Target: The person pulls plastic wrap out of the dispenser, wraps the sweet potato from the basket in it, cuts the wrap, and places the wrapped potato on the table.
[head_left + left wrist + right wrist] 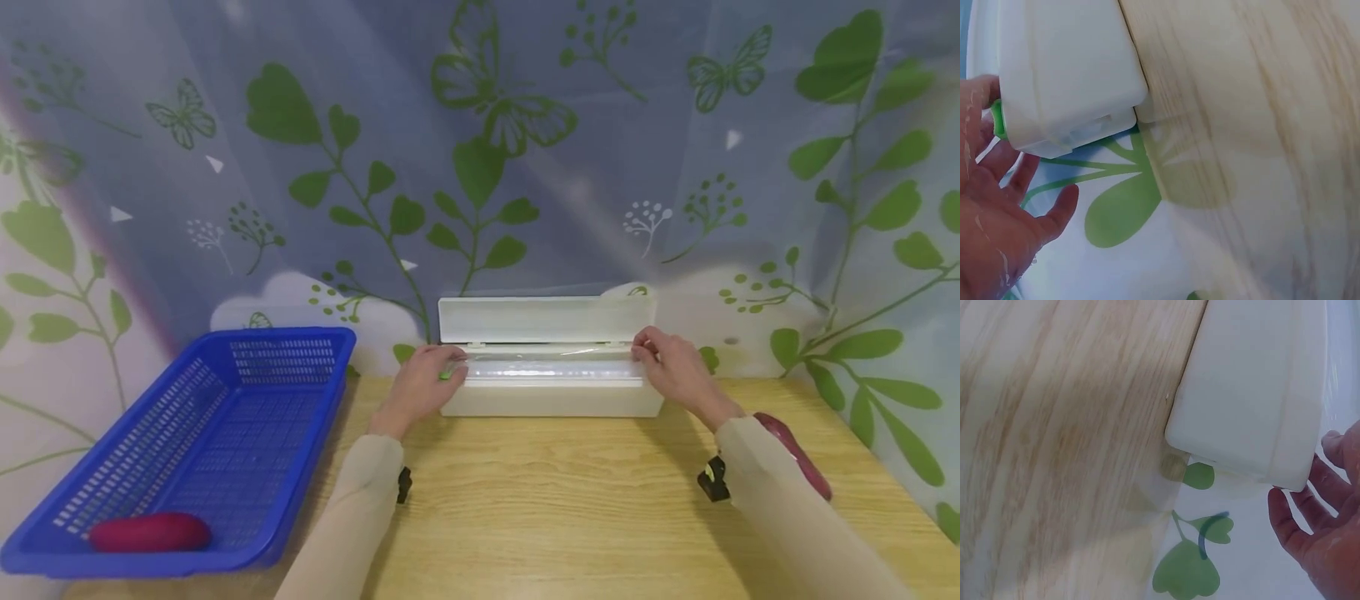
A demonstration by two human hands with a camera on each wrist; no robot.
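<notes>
**Cling film apparently being drawn at its dispenser**

A blue basket [150,566] at near left holds one dark-red elongated vegetable [150,532]. At right, a purple vegetable [802,456] lies on the worktop [555,500]. Farther off, the right hand [678,367] has narrow fingers pinching cling film [540,355]; whether the left hand [420,382] grips too, I cannot tell. The film sits in its lid-up dispenser [551,402]; next seems an even pull nearward.

- In front of me is a pale yellow, wood-grained table [510,517].
- Near its far edge sits a long white plastic box [551,402], lid raised.
- To my left stands a blue, rectangular, perforated plastic basket [232,442].
- To my right lies a glossy, purplish-red, elongated object [801,458], partly hidden by my beige sleeve [795,517].
</notes>
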